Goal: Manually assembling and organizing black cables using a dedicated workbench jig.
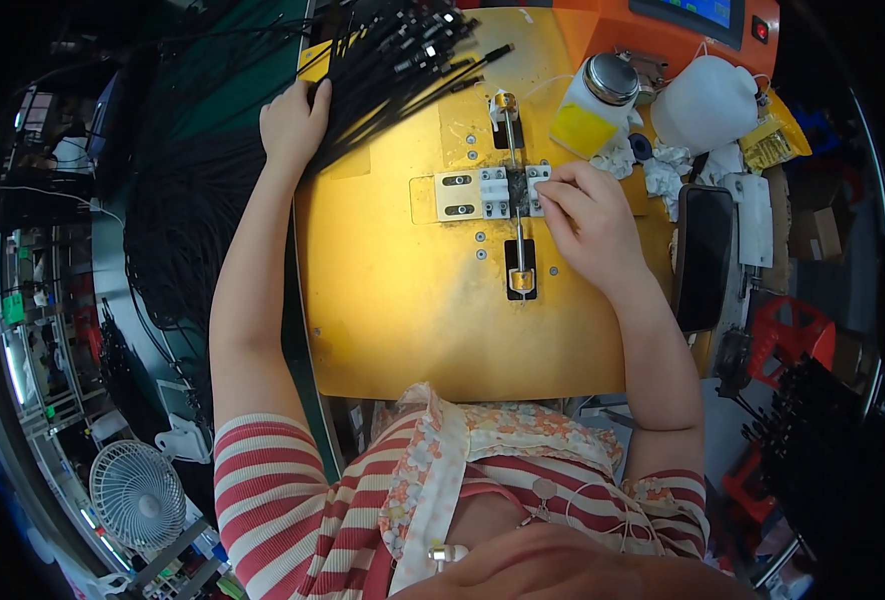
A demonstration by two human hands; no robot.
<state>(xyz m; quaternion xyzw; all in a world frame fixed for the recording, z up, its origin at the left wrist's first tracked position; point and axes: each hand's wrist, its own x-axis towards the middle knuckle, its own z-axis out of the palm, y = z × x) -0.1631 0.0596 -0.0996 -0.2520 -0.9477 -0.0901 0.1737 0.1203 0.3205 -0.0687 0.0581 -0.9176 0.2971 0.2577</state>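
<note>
A thick bundle of black cables point(362, 110) with small connector ends lies over the far left of the yellow machine plate point(412, 320). At its left edge, my left hand point(295, 125) is closed on some of the cables; the fingertips are partly hidden. Metal fixture blocks point(459, 197) are screwed to the middle of the plate, with a thin rod and a brass-coloured end piece point(522, 281) running toward me. My right hand point(592, 215) is at the right side of these blocks, thumb and fingers pinched together. What lies in that pinch, if anything, is too small to make out.
Behind the right hand stand a jar with a metal lid point(610, 80), a white plastic bottle point(705, 104) and crumpled white tissue point(668, 168). A dark phone point(704, 258) lies at the right. An orange machine point(612, 30) is at the back; a white fan point(139, 494) stands lower left.
</note>
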